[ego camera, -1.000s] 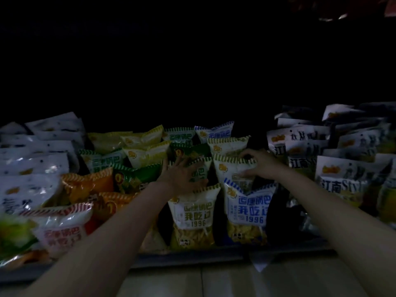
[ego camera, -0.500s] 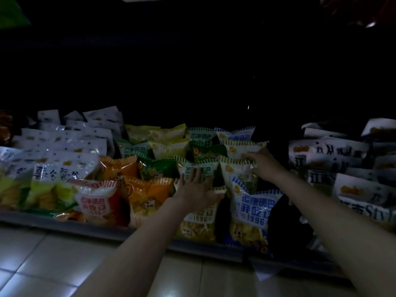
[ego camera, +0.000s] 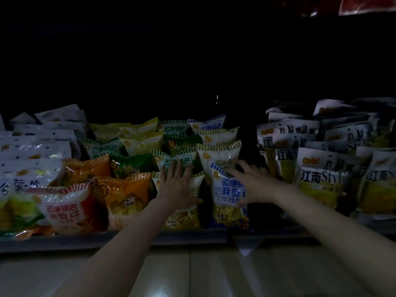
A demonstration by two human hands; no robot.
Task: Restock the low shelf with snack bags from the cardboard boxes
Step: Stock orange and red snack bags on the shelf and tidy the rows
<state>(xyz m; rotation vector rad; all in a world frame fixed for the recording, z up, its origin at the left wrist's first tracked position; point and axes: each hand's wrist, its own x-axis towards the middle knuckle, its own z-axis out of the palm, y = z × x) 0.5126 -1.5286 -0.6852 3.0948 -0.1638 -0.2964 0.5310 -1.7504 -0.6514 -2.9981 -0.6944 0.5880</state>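
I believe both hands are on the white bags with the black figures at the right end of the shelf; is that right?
Not quite. In the head view the left hand and right hand rest on the striped-top snack bags in the middle of the shelf; the white bags with black figures lie untouched further right.

Snack bags (ego camera: 132, 189) stand rowed on low shelf (ego camera: 64, 243).

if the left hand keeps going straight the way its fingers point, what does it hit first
Probably the green-striped snack bag just behind, under the left hand's fingertips; depth is unclear in this dim view.
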